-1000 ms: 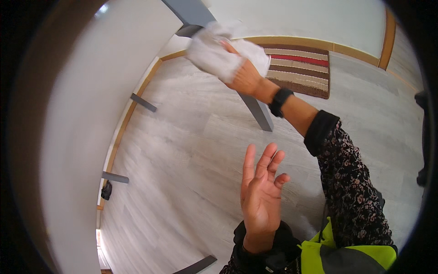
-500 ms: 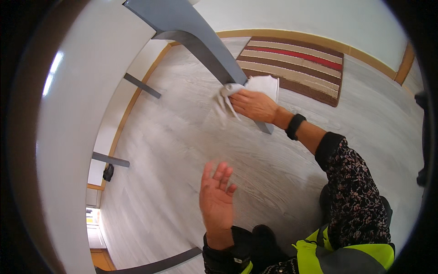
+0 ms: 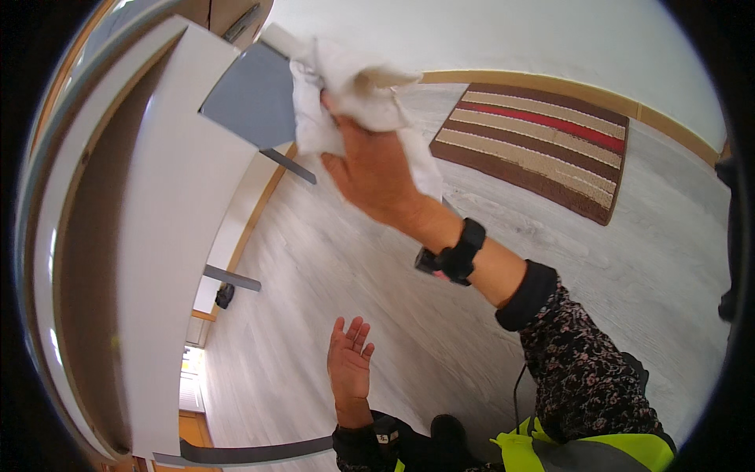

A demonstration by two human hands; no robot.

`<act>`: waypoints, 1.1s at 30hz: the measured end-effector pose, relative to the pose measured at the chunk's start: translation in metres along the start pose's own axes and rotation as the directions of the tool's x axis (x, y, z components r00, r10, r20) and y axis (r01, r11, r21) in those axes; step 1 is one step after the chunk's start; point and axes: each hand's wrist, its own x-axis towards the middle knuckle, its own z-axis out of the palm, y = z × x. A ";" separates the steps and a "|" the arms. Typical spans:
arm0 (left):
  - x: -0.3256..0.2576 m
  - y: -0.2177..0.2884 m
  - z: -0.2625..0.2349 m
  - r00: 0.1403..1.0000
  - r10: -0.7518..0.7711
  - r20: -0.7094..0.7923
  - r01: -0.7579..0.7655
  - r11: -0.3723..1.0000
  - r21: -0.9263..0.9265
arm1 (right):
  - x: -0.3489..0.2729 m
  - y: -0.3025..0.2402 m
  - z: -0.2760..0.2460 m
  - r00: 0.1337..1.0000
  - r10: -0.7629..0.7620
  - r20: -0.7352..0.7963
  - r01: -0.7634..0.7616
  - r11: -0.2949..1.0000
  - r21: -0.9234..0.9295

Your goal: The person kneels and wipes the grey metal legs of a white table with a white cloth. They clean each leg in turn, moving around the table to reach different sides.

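So the white cloth [image 3: 346,94] is bunched up against the grey underside panel [image 3: 252,98] of the white table [image 3: 169,236], right at the panel's far edge, with a loose tail hanging down past the wrist side. It looks like soft, thin fabric, super light and floppy, nothing fragile about it. I'd say it handles best wadded into the palm like it is here, since a pinch at one corner would just let the rest flap around.

The right hand [image 3: 377,169] has it, fingers curled over the wad and pressing it up toward the panel, back of the hand facing the camera. The arm reaches up and away from the body with the wrist bent back a bit, black watch [image 3: 456,256] on it, dark patterned sleeve [image 3: 582,370] behind that.

The left hand [image 3: 350,366] is well below the table's edge, flat open, fingers spread slightly, holding nothing and touching nothing as far as I can see.

Farther out from the table: light wood floor [image 3: 314,299], a striped brown-and-red rug [image 3: 543,145] by the wall, and grey table legs [image 3: 232,278].
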 end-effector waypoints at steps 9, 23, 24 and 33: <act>-0.003 0.004 -0.002 0.993 -0.035 0.111 0.026 0.997 0.079 | -0.044 0.031 -0.016 0.936 0.350 -0.022 -0.342 0.925 0.165; 0.004 -0.012 0.013 0.963 -0.027 0.267 0.043 0.997 -0.056 | 0.134 0.025 -0.037 0.871 0.319 0.373 -0.489 0.493 0.720; 0.003 -0.014 0.012 0.960 -0.013 0.281 0.034 0.997 -0.069 | 0.141 0.024 -0.035 0.848 0.301 0.437 -0.530 0.510 0.677; -0.006 -0.030 0.006 0.950 0.033 0.310 -0.019 0.999 -0.050 | 0.084 0.039 -0.042 0.738 0.423 0.525 -0.674 0.440 0.593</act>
